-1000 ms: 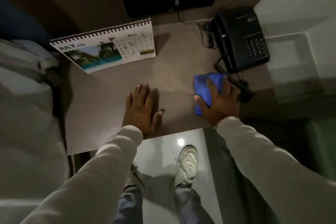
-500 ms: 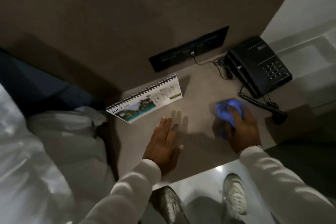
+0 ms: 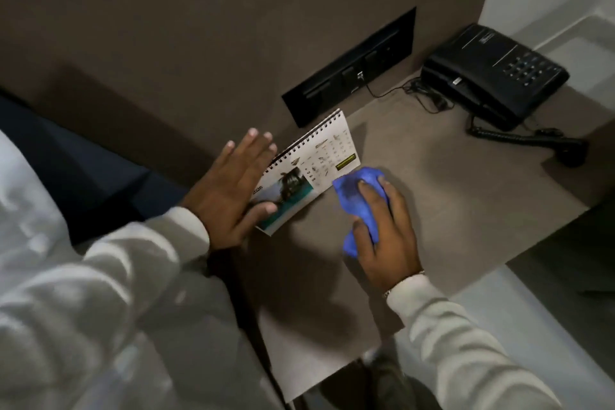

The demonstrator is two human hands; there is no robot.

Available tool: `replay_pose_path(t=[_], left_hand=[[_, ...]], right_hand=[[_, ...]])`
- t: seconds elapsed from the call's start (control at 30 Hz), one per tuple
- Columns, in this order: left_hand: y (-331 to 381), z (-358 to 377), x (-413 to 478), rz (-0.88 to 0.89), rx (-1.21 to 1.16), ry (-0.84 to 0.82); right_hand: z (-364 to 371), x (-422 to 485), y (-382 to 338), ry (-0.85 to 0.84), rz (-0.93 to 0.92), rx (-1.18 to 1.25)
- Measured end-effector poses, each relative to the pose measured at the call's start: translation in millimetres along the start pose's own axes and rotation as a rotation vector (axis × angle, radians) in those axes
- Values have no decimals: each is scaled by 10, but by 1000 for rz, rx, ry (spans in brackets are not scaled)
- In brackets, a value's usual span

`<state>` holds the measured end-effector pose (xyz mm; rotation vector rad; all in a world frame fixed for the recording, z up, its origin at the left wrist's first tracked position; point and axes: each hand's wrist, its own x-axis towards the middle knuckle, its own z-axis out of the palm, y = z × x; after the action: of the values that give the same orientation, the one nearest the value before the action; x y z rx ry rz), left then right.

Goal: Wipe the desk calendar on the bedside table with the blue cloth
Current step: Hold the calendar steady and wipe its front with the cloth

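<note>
With my left hand [image 3: 233, 190] spread wide at the desk calendar [image 3: 312, 173], I'd steady it, then sweep my right hand's [image 3: 386, 230] bunched blue cloth [image 3: 352, 196] across its page.

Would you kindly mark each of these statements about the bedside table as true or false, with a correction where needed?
1. The right hand grips the blue cloth. True.
2. The cloth is spread over the calendar's picture. False: it lies bunched on the bedside table by the lower right corner of the desk calendar, hardly touching the page, if at all.
3. The left hand is at the calendar's left end, thumb across the page. True.
4. The telephone stands left of the calendar. False: it stands at the far right, near the wall.
5. The calendar lies shut and flat. False: it stands tilted, with its spiral binding on top.
</note>
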<state>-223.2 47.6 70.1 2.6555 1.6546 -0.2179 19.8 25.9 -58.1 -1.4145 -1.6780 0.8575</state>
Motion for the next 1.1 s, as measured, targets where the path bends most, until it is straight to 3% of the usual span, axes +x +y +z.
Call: replay_pose_path(t=[0.2,0.73,0.9,1.1], left_hand=[[-391,203,116,148,50,-97],[-511,408,221,247,-57,9],[-493,387,240,219,-52,-12],[-461,377,242,246,-28,-5]], right_hand=[[493,-57,12,74,-168,3],[1082,429,-181,205,-400,-195],[1072,612,-89,361,-270,-114],[1292,262,-116,216,-302,-82]])
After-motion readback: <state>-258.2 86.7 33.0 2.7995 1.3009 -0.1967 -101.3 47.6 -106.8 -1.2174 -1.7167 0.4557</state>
